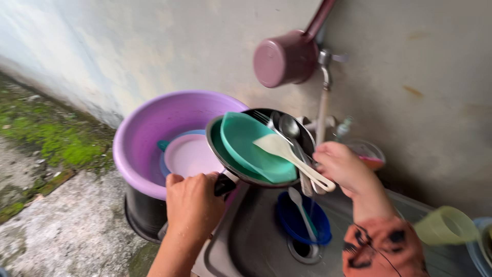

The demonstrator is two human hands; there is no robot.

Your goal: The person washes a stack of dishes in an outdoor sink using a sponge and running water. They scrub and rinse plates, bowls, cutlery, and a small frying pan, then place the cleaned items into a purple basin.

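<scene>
My left hand (190, 205) grips the black handle of a dark frying pan (302, 134), held tilted above the metal sink (241, 246). Inside the pan lie green plates (247, 143). My right hand (341, 166) holds a white rice paddle (284, 151) together with a spoon (290, 126) and a fork (264, 119), their heads resting over the pan. An orange patterned sleeve (384, 246) covers my right forearm.
A purple basin (148, 128) on a dark bucket (141, 215) holds a pink plate (189, 154). A blue bowl (289, 218) with a spoon sits in the sink. A maroon dipper (284, 60) hangs by the tap (324, 72). Yellow-green cup (446, 225) at right. Mossy ground lies left.
</scene>
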